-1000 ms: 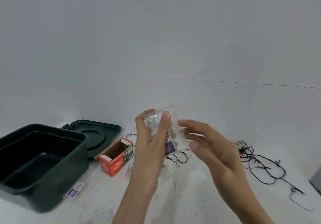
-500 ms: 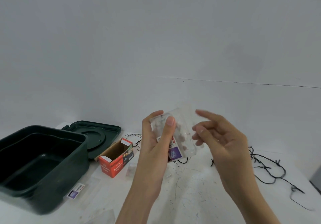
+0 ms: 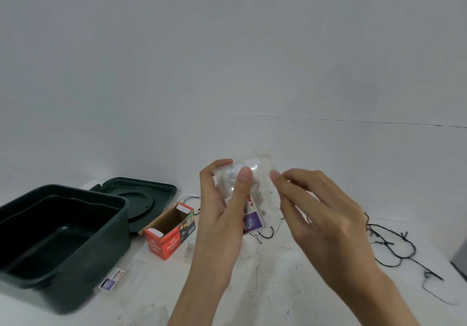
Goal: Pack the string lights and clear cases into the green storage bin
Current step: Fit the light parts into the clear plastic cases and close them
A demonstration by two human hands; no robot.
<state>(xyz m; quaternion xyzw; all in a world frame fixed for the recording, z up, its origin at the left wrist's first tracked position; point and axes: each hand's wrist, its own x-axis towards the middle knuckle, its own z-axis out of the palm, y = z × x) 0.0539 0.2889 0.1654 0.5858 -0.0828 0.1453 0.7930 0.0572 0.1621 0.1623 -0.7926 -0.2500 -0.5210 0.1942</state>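
My left hand [image 3: 222, 214] holds a clear case [image 3: 255, 194] upright in front of me, thumb across its front; a red and purple label and small lights show inside. My right hand [image 3: 326, 219] is beside the case, fingertips at its right edge. Whether it grips the case I cannot tell. The green storage bin [image 3: 83, 257] stands open at the left, nothing visible inside. A black string of lights [image 3: 394, 244] lies tangled on the table at the right. Another clear case with a purple label [image 3: 112, 279] lies flat by the bin.
The bin's green lid [image 3: 141, 196] lies upside down behind the bin. An open red cardboard box [image 3: 169, 232] marked LED Decorative Lights lies between lid and hands. Thin black wire [image 3: 262, 234] trails under the held case. A grey object [image 3: 461, 262] sits at the right edge.
My right hand, drawn back half a second ago, has come in to the case's right edge. The left hand has tilted the case slightly. The bin and box have not moved.
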